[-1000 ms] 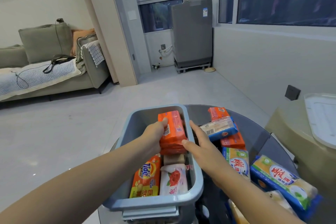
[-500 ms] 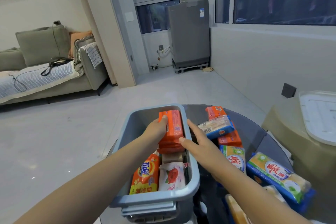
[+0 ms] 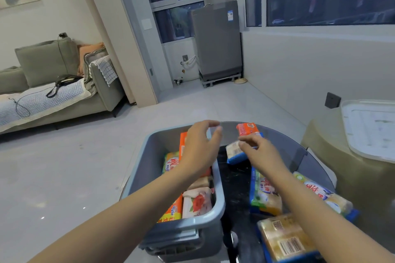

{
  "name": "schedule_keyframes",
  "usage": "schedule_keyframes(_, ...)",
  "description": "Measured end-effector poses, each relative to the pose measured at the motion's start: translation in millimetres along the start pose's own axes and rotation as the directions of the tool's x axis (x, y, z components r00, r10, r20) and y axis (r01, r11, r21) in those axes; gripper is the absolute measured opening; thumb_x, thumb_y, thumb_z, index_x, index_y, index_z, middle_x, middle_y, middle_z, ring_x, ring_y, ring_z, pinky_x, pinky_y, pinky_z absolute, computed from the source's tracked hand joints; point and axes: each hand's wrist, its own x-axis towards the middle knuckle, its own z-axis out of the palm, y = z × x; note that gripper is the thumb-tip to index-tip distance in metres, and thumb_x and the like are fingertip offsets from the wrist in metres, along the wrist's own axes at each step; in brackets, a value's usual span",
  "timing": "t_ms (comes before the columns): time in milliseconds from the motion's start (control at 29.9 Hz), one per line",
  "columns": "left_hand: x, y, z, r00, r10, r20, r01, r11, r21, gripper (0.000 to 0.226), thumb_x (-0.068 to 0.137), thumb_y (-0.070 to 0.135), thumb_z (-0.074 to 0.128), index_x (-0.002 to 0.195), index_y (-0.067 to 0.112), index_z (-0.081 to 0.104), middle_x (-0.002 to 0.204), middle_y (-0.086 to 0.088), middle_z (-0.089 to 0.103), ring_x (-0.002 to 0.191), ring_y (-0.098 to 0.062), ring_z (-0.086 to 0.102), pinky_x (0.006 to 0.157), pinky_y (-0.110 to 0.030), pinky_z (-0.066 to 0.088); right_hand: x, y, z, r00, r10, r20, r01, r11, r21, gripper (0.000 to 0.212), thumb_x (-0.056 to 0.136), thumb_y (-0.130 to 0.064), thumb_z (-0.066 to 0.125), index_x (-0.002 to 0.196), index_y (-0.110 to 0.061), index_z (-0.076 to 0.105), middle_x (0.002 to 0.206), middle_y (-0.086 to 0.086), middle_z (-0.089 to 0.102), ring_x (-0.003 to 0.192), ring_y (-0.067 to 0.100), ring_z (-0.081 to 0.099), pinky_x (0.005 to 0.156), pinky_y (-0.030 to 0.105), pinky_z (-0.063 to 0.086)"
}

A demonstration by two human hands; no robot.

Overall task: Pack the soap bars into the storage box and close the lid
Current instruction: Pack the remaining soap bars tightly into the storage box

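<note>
A grey storage box [image 3: 149, 156] stands on the round glass table [image 3: 284, 141]. Inside it an orange soap pack [image 3: 183, 143] stands on edge, with a Tide pack [image 3: 172, 212] and a white rose-printed pack [image 3: 197, 200] nearer me. My left hand [image 3: 201, 147] hovers over the box's far end, fingers loosely curled and holding nothing. My right hand [image 3: 258, 149] is just right of the box. Its fingertips touch the top of a blue-and-cream soap pack [image 3: 234, 152] lying on the table; no grip shows.
More soap lies on the table: an orange pack [image 3: 246, 129] at the far edge, two green-and-blue packs [image 3: 264, 194] [image 3: 322, 196], and a yellow barcoded pack [image 3: 284, 239] nearest me. The white lid [image 3: 369, 128] rests on a beige stool to the right.
Both hands have let go of the orange pack, which now stands in the box. My left hand rose above it; my right hand moved right onto the blue-and-cream pack.
</note>
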Motion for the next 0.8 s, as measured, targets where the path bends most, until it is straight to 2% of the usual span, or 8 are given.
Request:
schedule_keyframes(67, 8, 11, 12, 0.998, -0.013, 0.055, 0.014, 0.999, -0.034, 0.030, 0.094, 0.026, 0.046, 0.119, 0.016, 0.059, 0.116, 0.002, 0.059, 0.106, -0.009, 0.053, 0.084, -0.017, 0.038, 15, 10, -11, 0.996, 0.042, -0.082, -0.047, 0.997, -0.059, 0.023, 0.088, -0.024, 0.055, 0.108, -0.016, 0.063, 0.107, 0.005, 0.064, 0.091, 0.017, 0.059, 0.069, 0.030, 0.049)
schedule_keyframes(134, 17, 20, 27, 0.976, -0.133, 0.172, 0.149, 0.985, -0.085, 0.030, 0.094, 0.028, 0.046, 0.119, 0.016, 0.056, 0.107, 0.004, 0.057, 0.100, -0.012, 0.054, 0.077, -0.020, 0.042, 29, 19, -21, 0.988, 0.075, -0.138, -0.089, 0.991, -0.099, 0.024, 0.087, -0.024, 0.056, 0.108, -0.014, 0.062, 0.114, 0.011, 0.061, 0.095, 0.021, 0.058, 0.062, 0.026, 0.044)
schedule_keyframes(301, 39, 24, 64, 0.860, -0.372, 0.349, 0.400, 0.917, -0.007, 0.031, 0.093, 0.029, 0.048, 0.117, 0.011, 0.054, 0.106, -0.004, 0.055, 0.097, -0.019, 0.051, 0.096, -0.039, 0.047, 57, 38, -37, 0.972, 0.216, -0.093, -0.233, 0.934, -0.271, 0.036, 0.087, -0.036, 0.056, 0.108, -0.007, 0.061, 0.108, 0.014, 0.064, 0.096, 0.026, 0.060, 0.075, 0.034, 0.046)
schedule_keyframes(367, 46, 20, 73, 0.837, -0.404, 0.368, 0.420, 0.907, 0.039, 0.037, 0.092, 0.031, 0.049, 0.121, 0.009, 0.052, 0.116, -0.007, 0.057, 0.098, -0.019, 0.051, 0.093, -0.037, 0.047, 64, 48, -35, 0.960, 0.279, -0.006, -0.269, 0.921, -0.280, 0.032, 0.087, -0.039, 0.055, 0.096, -0.009, 0.062, 0.088, 0.011, 0.064, 0.076, 0.021, 0.060, 0.065, 0.031, 0.045)
schedule_keyframes(468, 52, 13, 80, 0.797, -0.457, 0.395, 0.458, 0.884, 0.098, 0.040, 0.090, 0.033, 0.051, 0.123, 0.010, 0.053, 0.121, -0.008, 0.061, 0.103, -0.020, 0.057, 0.091, -0.036, 0.050, 73, 59, -28, 0.937, 0.346, 0.041, -0.327, 0.913, -0.245, 0.036, 0.087, -0.042, 0.054, 0.101, -0.010, 0.059, 0.075, 0.004, 0.061, 0.063, 0.014, 0.058, 0.052, 0.024, 0.044)
schedule_keyframes(635, 52, 10, 84, 0.782, -0.475, 0.403, 0.475, 0.873, 0.107, 0.045, 0.093, 0.034, 0.048, 0.132, 0.011, 0.046, 0.133, -0.010, 0.052, 0.116, -0.024, 0.053, 0.097, -0.040, 0.048, 81, 68, -19, 0.919, 0.394, -0.016, -0.388, 0.896, -0.215, 0.042, 0.080, -0.046, 0.059, 0.098, -0.008, 0.059, 0.073, 0.005, 0.062, 0.060, 0.016, 0.061, 0.050, 0.023, 0.047)
schedule_keyframes(702, 51, 10, 83, 0.787, -0.465, 0.405, 0.463, 0.879, 0.112, 0.044, 0.093, 0.034, 0.048, 0.131, 0.011, 0.047, 0.130, -0.009, 0.053, 0.113, -0.022, 0.053, 0.093, -0.036, 0.049, 81, 69, -18, 0.912, 0.408, -0.035, -0.406, 0.889, -0.212, 0.040, 0.077, -0.040, 0.064, 0.096, -0.006, 0.059, 0.078, 0.007, 0.062, 0.063, 0.018, 0.062, 0.053, 0.026, 0.049)
schedule_keyframes(802, 46, 13, 79, 0.794, -0.447, 0.412, 0.456, 0.886, 0.083, 0.037, 0.092, 0.034, 0.051, 0.122, 0.013, 0.053, 0.113, -0.005, 0.058, 0.099, -0.016, 0.052, 0.081, -0.030, 0.045, 72, 65, -26, 0.903, 0.428, -0.019, -0.429, 0.902, -0.049, 0.025, 0.078, -0.029, 0.065, 0.087, -0.006, 0.060, 0.076, 0.008, 0.064, 0.049, 0.015, 0.060, 0.038, 0.020, 0.043)
